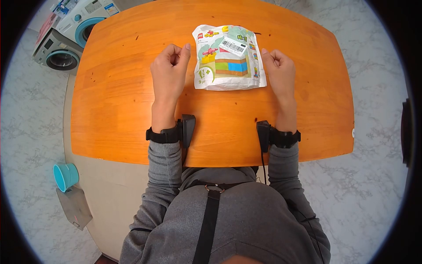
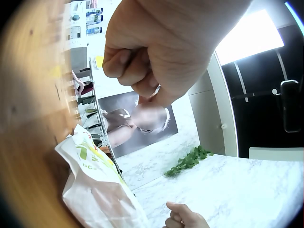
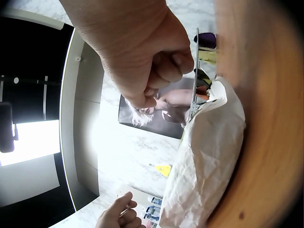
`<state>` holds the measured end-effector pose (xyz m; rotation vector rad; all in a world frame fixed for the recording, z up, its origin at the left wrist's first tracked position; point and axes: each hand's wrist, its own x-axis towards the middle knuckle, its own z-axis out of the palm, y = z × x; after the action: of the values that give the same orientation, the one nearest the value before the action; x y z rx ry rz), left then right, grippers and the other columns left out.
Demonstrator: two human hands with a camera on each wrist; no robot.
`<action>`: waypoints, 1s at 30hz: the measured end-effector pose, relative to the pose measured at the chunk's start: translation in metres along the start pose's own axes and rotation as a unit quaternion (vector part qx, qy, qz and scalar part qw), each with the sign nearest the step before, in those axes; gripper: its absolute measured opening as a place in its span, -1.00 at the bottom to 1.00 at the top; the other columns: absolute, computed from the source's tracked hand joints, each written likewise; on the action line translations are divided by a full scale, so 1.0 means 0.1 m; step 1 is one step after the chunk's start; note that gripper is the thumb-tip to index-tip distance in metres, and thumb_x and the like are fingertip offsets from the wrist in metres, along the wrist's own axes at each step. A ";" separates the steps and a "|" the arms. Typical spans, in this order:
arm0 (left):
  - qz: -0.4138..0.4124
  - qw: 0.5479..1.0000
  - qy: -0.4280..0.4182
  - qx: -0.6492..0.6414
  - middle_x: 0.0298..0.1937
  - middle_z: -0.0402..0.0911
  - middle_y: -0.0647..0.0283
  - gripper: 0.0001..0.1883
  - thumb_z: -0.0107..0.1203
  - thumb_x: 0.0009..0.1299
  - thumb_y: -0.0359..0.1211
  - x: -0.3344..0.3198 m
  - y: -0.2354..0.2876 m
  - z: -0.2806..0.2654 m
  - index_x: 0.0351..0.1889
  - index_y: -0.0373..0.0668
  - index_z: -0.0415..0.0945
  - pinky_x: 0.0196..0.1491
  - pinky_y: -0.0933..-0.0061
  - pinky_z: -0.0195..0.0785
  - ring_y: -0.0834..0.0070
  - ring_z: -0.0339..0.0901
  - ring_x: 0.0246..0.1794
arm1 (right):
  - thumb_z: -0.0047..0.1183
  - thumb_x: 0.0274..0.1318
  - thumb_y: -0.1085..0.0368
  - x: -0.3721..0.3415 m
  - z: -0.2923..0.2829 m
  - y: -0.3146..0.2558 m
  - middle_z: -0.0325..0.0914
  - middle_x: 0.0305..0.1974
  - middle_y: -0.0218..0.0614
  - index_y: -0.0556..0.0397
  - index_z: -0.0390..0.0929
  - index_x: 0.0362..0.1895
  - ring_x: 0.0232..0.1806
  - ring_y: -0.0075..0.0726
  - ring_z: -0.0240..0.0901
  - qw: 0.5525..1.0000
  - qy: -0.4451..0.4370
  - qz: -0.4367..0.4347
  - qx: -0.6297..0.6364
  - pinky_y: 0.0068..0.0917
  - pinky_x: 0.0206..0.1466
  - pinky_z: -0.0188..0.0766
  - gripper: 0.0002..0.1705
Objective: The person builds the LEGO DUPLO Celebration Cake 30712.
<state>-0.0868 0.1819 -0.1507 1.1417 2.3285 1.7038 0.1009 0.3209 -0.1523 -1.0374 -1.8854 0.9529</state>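
A white Lego Duplo bag (image 1: 228, 57) lies on the wooden table, its printed front up and a barcode label stuck near its top. My left hand (image 1: 170, 66) is held just left of the bag, fingers curled toward the palm and thumb pointing away from me. On the other side, close to the bag's right edge, my right hand (image 1: 279, 69) is also curled, its thumb up. Both wrist views show bent fingers with nothing in them. The bag's crumpled side (image 2: 97, 190) shows below my left hand, and its folded end (image 3: 218, 95) near my right.
The orange-brown table (image 1: 118, 101) has curved edges and small dark marks. Washing machines (image 1: 63, 55) stand beyond its far left corner. A turquoise bucket (image 1: 66, 177) sits on the floor at left. Black camera straps (image 1: 163, 135) wrap both wrists, with cables hanging toward my body.
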 end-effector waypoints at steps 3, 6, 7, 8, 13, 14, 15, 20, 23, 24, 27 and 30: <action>0.001 1.000 -0.004 -0.002 -0.79 0.17 0.37 -0.63 0.13 0.30 -0.23 0.00 0.01 0.00 -0.63 -0.30 0.37 -0.65 0.50 -0.10 0.65 0.01 -0.73 | 0.07 0.12 0.16 0.00 0.00 0.02 0.05 -0.76 -0.51 0.17 0.27 -0.68 -0.67 -0.66 -0.10 1.000 0.004 0.001 0.005 -0.51 -0.62 -0.09 -0.55; -0.003 1.000 -0.009 0.000 -0.79 0.17 0.37 -0.63 0.13 0.30 -0.23 -0.01 0.01 0.00 -0.63 -0.30 0.37 -0.65 0.50 -0.10 0.65 0.02 -0.73 | 0.07 0.12 0.16 -0.01 -0.01 0.04 0.05 -0.76 -0.52 0.17 0.27 -0.68 -0.67 -0.66 -0.10 1.000 0.008 -0.001 0.001 -0.51 -0.62 -0.09 -0.55; -0.004 1.000 -0.012 0.004 -0.79 0.17 0.37 -0.62 0.13 0.30 -0.22 -0.02 0.02 0.01 -0.63 -0.30 0.37 -0.64 0.50 -0.10 0.66 0.02 -0.73 | 0.07 0.12 0.16 -0.01 -0.03 0.05 0.05 -0.76 -0.52 0.17 0.27 -0.68 -0.67 -0.66 -0.10 1.000 0.011 -0.002 -0.004 -0.52 -0.62 -0.09 -0.54; -0.004 1.000 -0.010 0.005 -0.79 0.17 0.37 -0.62 0.13 0.30 -0.22 -0.03 0.03 0.01 -0.63 -0.30 0.37 -0.64 0.50 -0.10 0.66 0.02 -0.73 | 0.07 0.12 0.16 0.00 -0.03 0.05 0.05 -0.76 -0.52 0.17 0.27 -0.68 -0.67 -0.66 -0.10 1.000 0.010 -0.003 -0.003 -0.52 -0.62 -0.09 -0.54; -0.011 1.000 -0.023 -0.002 -0.75 0.18 0.47 -0.61 0.11 0.33 -0.20 -0.04 0.05 -0.01 -0.62 -0.29 0.36 -0.61 0.57 -0.18 0.76 -0.02 -0.68 | 0.07 0.12 0.16 -0.01 -0.02 0.05 0.05 -0.76 -0.52 0.17 0.26 -0.68 -0.67 -0.66 -0.11 1.000 0.006 0.003 0.004 -0.52 -0.62 -0.10 -0.55; -0.010 1.000 -0.022 -0.001 -0.75 0.18 0.47 -0.61 0.11 0.33 -0.20 -0.04 0.04 0.00 -0.62 -0.29 0.36 -0.61 0.57 -0.18 0.76 -0.02 -0.68 | 0.07 0.12 0.16 -0.01 -0.02 0.05 0.05 -0.76 -0.52 0.17 0.26 -0.68 -0.67 -0.66 -0.11 1.000 0.006 0.002 0.005 -0.52 -0.62 -0.10 -0.55; -0.010 1.000 -0.021 -0.005 -0.75 0.17 0.47 -0.61 0.10 0.33 -0.20 -0.04 0.02 0.01 -0.61 -0.29 0.36 -0.61 0.56 -0.20 0.75 -0.03 -0.68 | 0.07 0.11 0.16 -0.01 -0.02 0.04 0.04 -0.76 -0.53 0.17 0.26 -0.69 -0.67 -0.67 -0.11 1.000 0.004 0.005 0.005 -0.52 -0.62 -0.11 -0.55; -0.016 1.000 -0.026 -0.006 -0.77 0.15 0.47 -0.62 0.08 0.35 -0.19 -0.05 0.04 0.01 -0.59 -0.28 0.35 -0.62 0.53 -0.25 0.74 -0.08 -0.69 | 0.07 0.12 0.17 -0.01 -0.02 0.09 0.04 -0.77 -0.54 0.16 0.26 -0.69 -0.67 -0.67 -0.12 1.000 0.007 -0.004 0.004 -0.53 -0.63 -0.12 -0.55; -0.021 0.999 -0.031 -0.015 -0.77 0.14 0.47 -0.62 0.07 0.35 -0.19 -0.05 0.04 0.00 -0.59 -0.26 0.34 -0.62 0.51 -0.28 0.74 -0.10 -0.69 | 0.07 0.12 0.17 -0.02 -0.03 0.06 0.04 -0.77 -0.54 0.16 0.26 -0.69 -0.67 -0.68 -0.12 1.000 0.003 0.006 0.000 -0.53 -0.62 -0.12 -0.55; -0.021 0.999 -0.033 -0.014 -0.77 0.14 0.47 -0.62 0.07 0.35 -0.19 -0.05 0.05 0.00 -0.59 -0.26 0.33 -0.62 0.51 -0.28 0.73 -0.10 -0.69 | 0.07 0.12 0.17 -0.02 -0.03 0.05 0.04 -0.77 -0.54 0.16 0.26 -0.69 -0.67 -0.68 -0.11 1.000 0.003 0.004 0.002 -0.53 -0.63 -0.12 -0.55; -0.022 0.999 -0.033 -0.015 -0.78 0.13 0.47 -0.63 0.07 0.36 -0.19 -0.06 0.05 0.00 -0.59 -0.25 0.32 -0.62 0.51 -0.28 0.73 -0.11 -0.69 | 0.07 0.12 0.17 -0.03 -0.03 0.04 0.05 -0.77 -0.55 0.16 0.27 -0.69 -0.67 -0.69 -0.11 1.000 0.004 0.003 0.007 -0.53 -0.63 -0.12 -0.55; -0.022 0.999 -0.031 -0.015 -0.78 0.12 0.47 -0.63 0.06 0.36 -0.19 -0.06 0.05 0.01 -0.58 -0.25 0.33 -0.62 0.51 -0.28 0.73 -0.11 -0.69 | 0.07 0.12 0.16 -0.03 -0.04 0.05 0.05 -0.77 -0.55 0.16 0.28 -0.69 -0.68 -0.69 -0.11 1.000 0.003 0.005 0.007 -0.54 -0.63 -0.12 -0.55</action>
<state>-0.0792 0.1801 -0.1491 1.1127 2.2675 1.6588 0.1066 0.3214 -0.1557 -1.0421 -1.8663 0.9668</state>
